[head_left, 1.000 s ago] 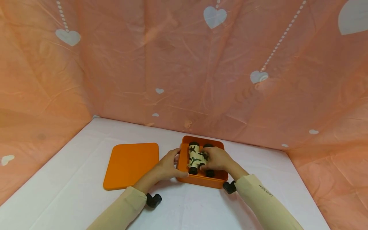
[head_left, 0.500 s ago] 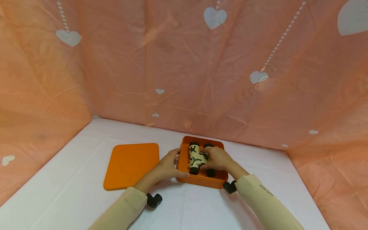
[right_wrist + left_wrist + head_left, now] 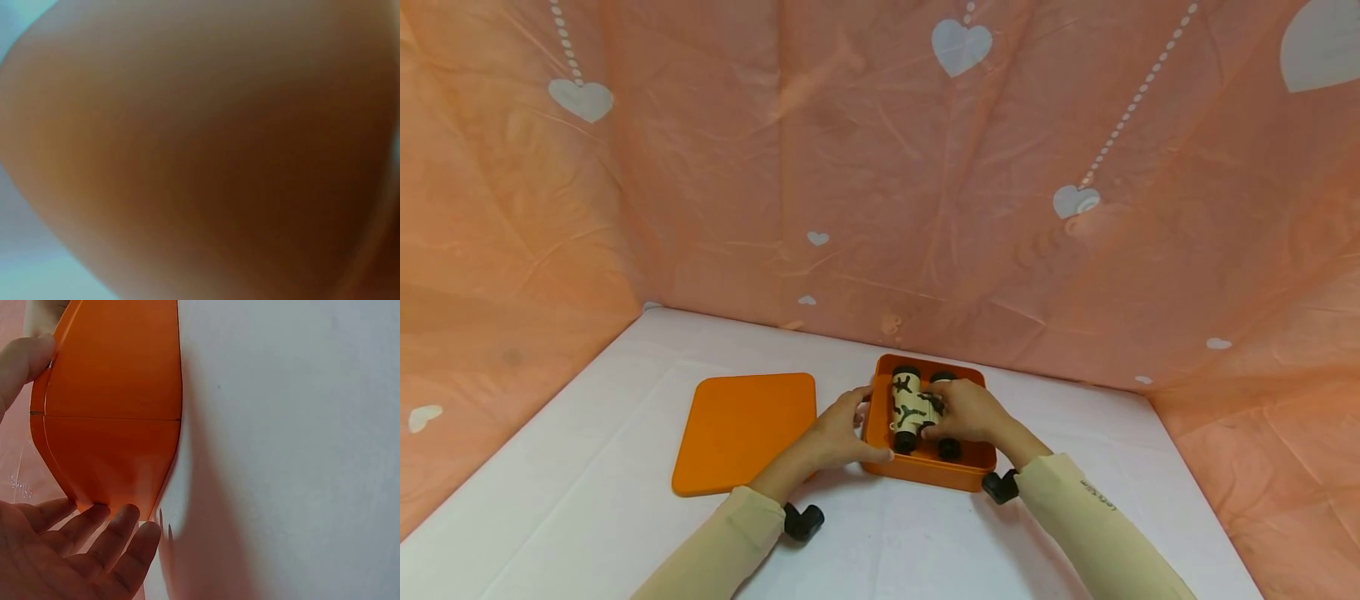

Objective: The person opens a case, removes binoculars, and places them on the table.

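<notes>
An orange box (image 3: 921, 473) stands uncovered on the table, a pair of camouflage-patterned binoculars (image 3: 907, 410) with black ends inside it. My right hand (image 3: 972, 413) grips the binoculars from above by the right barrel, thumb toward the middle; its palm hides part of that barrel. At the box's near left corner, my left hand (image 3: 838, 433) holds the box with thumb and fingers spread. The left wrist view has the thumb (image 3: 28, 359) over the rim and the fingertips (image 3: 128, 515) against the orange side wall. Blurred brown surface fills most of the right wrist view.
A flat orange lid (image 3: 748, 429) lies left of the box, beside the left forearm. White cloth covers the table (image 3: 917, 550). Peach curtains (image 3: 880, 183) with pale hearts rise behind the table and at both sides.
The binoculars have shifted very slightly toward the far side of the box, with the right hand still gripping them. The left hand, box and lid look nearly unmoved.
</notes>
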`<move>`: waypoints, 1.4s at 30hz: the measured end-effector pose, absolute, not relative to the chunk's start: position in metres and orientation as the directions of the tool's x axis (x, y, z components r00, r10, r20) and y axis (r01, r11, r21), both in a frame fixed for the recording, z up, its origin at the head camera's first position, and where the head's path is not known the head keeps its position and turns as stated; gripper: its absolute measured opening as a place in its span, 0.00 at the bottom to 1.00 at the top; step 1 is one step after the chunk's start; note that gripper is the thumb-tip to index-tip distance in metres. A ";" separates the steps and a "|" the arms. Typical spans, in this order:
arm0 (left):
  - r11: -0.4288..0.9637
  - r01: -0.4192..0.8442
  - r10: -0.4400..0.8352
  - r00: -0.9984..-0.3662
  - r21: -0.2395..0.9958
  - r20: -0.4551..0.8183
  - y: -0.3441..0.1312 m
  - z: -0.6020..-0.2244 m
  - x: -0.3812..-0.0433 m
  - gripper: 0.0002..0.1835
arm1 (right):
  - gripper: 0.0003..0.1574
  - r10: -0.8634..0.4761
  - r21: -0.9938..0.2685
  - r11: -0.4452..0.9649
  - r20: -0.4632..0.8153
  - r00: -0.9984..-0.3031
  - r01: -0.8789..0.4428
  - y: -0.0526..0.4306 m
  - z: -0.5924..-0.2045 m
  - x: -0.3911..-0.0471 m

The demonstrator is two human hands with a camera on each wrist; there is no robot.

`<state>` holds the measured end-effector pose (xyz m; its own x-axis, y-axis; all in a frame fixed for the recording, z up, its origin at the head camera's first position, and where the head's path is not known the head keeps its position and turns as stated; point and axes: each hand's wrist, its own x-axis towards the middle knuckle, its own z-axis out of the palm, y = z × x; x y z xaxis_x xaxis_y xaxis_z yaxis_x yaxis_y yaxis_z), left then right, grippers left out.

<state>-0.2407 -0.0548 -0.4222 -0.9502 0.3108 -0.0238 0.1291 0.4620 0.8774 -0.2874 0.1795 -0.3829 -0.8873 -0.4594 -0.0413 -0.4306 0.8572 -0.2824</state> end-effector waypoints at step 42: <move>0.468 0.105 0.309 -0.950 0.877 -0.051 -0.056 -0.421 -0.240 0.57 | 0.46 -0.479 -0.304 0.838 -0.016 -0.878 -0.452 0.183 -0.341 -0.282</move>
<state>-0.2399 -0.0564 -0.4214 -0.9498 0.3087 -0.0513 0.1048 0.4684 0.8773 -0.2820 0.1828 -0.3414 -0.8776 -0.4790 -0.0163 -0.4520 0.8385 -0.3043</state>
